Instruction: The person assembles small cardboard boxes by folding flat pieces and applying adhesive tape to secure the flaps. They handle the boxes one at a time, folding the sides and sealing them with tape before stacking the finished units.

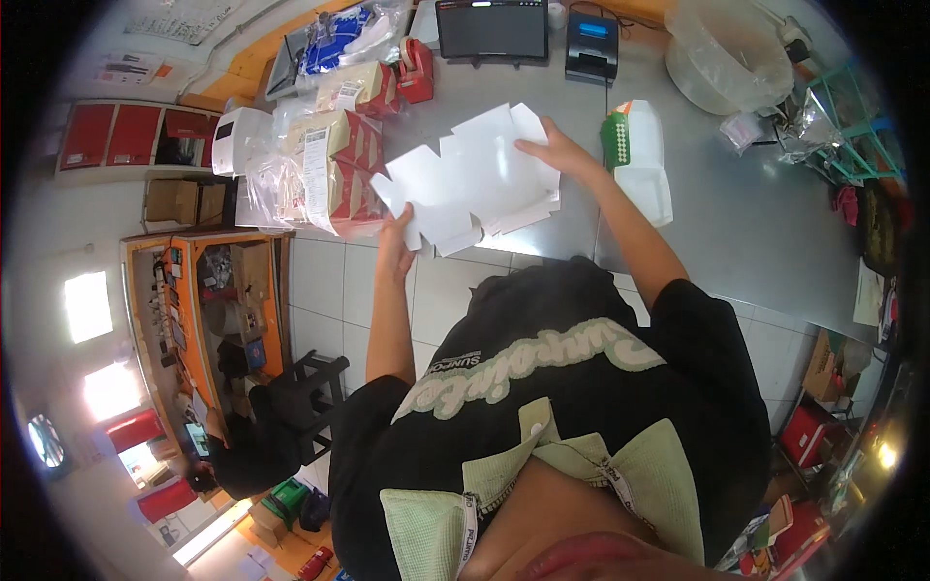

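Your left hand (391, 244) and right hand (560, 153) grip opposite ends of the carton (484, 174) | carton over table's (741, 218) near edge, flaps splayed | step: apparently handling it unfolded | next move likely needs both grips steady

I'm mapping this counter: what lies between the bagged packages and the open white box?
In the head view: the white cardboard, held by the left hand and right hand, then the right forearm.

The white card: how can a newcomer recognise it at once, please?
Start at the metal table, then look between the left hand and right hand. The card they hold is a wide white sheet with notched edges, unlike the partly green box to its right.
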